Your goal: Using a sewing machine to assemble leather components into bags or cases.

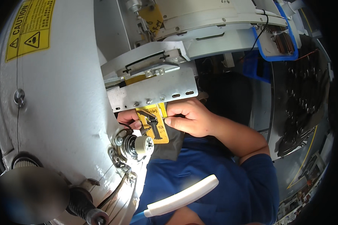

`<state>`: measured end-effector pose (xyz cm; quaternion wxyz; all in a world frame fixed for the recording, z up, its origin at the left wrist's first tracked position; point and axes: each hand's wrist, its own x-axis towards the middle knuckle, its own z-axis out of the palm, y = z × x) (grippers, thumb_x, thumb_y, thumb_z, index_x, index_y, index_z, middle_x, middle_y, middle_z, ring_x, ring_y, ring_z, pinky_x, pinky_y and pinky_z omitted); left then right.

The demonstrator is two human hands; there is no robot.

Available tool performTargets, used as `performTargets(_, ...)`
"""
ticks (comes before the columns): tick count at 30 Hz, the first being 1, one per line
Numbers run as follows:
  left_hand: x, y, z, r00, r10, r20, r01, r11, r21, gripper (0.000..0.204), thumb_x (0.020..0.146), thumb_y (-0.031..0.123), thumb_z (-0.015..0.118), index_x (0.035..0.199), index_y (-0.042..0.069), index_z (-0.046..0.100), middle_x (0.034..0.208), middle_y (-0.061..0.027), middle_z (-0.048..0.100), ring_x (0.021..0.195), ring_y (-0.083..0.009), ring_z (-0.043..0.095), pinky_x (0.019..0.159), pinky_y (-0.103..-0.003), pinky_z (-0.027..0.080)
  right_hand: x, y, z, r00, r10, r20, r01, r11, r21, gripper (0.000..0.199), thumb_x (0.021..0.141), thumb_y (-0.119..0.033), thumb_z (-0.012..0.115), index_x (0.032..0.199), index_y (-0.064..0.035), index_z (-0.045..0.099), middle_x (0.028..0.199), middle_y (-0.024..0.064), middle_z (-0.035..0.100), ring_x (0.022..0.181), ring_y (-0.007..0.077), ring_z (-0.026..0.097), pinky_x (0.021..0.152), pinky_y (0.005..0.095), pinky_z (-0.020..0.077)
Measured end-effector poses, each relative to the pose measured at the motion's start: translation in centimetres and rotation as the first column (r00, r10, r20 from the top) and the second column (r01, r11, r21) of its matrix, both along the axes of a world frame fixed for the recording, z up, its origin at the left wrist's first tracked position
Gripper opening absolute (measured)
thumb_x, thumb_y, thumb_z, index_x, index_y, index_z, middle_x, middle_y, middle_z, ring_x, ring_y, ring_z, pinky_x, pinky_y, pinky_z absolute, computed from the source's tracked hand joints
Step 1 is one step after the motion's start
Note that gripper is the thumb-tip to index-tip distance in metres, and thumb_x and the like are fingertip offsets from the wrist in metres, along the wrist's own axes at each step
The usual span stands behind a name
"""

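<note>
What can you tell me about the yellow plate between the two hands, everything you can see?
The yellow plate is flat, thin and roughly rectangular, plastic-looking, with dark handwriting and a dark T-like shape in its middle. A brighter yellow strip runs along its upper right. It lies over dark grey fabric, its upper end at the slotted metal bracket. The right hand touches its right edge; the partly hidden left hand is at its left edge.

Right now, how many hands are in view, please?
2: left hand, partly behind the machine, at the left edge of the yellow plate; right hand at its right edge.
</note>
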<state>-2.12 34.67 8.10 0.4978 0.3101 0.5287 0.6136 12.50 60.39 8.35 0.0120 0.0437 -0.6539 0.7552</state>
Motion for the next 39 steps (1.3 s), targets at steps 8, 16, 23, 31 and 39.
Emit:
performTargets(8, -0.7, -1.2, -1.0, 0.999, -0.045, 0.000, 0.045, 0.999, -0.004, 0.023, 0.104, 0.019, 0.059, 0.107, -0.002, 0.069, 0.113, -0.0126, 0.071, 0.105, -0.0224, 0.066, 0.094, -0.038, 0.049, -0.3, -0.3, -0.5, 1.000, 0.015, 0.012, -0.015, 1.000, -0.011, 0.012, 0.089, -0.012, 0.066, 0.094, -0.0010, 0.068, 0.080, 0.0158, 0.066, 0.073, 0.0348, 0.064, 0.064, 0.0388, 0.0478)
performTargets(16, -0.9, 0.4, -0.8, 0.988, -0.092, -0.125, 0.105, 0.989, 0.100, 0.028, 0.105, 0.022, 0.057, 0.106, -0.003, 0.069, 0.112, -0.0144, 0.071, 0.102, -0.0234, 0.068, 0.092, -0.038, 0.050, -0.3, -0.3, -0.3, 0.999, -0.003, -0.033, 0.003, 1.000, -0.025, 0.013, 0.088, -0.010, 0.066, 0.097, -0.0004, 0.069, 0.083, 0.0160, 0.067, 0.075, 0.0354, 0.065, 0.067, 0.0385, 0.0491)
performTargets(23, -0.1, -0.6, 0.1, 0.995, -0.020, -0.103, 0.025, 0.998, 0.050, 0.026, 0.105, 0.020, 0.058, 0.107, -0.003, 0.069, 0.113, -0.0144, 0.072, 0.100, -0.0215, 0.069, 0.090, -0.038, 0.052, -0.6, -0.4, 0.1, 0.999, 0.034, -0.028, -0.035, 0.999, -0.035, 0.012, 0.088, -0.009, 0.066, 0.096, -0.0005, 0.069, 0.081, 0.0153, 0.066, 0.073, 0.0344, 0.064, 0.066, 0.0381, 0.0487)
performTargets(31, 0.0, -0.6, -0.7, 0.994, 0.033, 0.102, -0.034, 0.999, 0.010, 0.019, 0.104, 0.012, 0.058, 0.103, -0.004, 0.068, 0.115, -0.0158, 0.071, 0.102, -0.0200, 0.068, 0.089, -0.036, 0.053, -0.3, -0.1, -0.3, 0.999, 0.039, 0.019, -0.038, 0.999, -0.036, 0.016, 0.089, -0.011, 0.066, 0.101, -0.0012, 0.070, 0.085, 0.0158, 0.068, 0.076, 0.0344, 0.066, 0.068, 0.0372, 0.0500)
performTargets(39, 0.1, 0.7, -0.4, 0.999, 0.012, 0.044, -0.015, 0.997, 0.073, 0.019, 0.103, 0.009, 0.056, 0.099, -0.004, 0.069, 0.114, -0.0165, 0.071, 0.103, -0.0225, 0.067, 0.090, -0.036, 0.049, -0.2, 0.0, -0.6, 0.999, 0.035, 0.025, -0.035, 0.999, -0.024, 0.014, 0.088, -0.011, 0.067, 0.098, -0.0012, 0.070, 0.087, 0.0144, 0.069, 0.078, 0.0318, 0.067, 0.070, 0.0374, 0.0507)
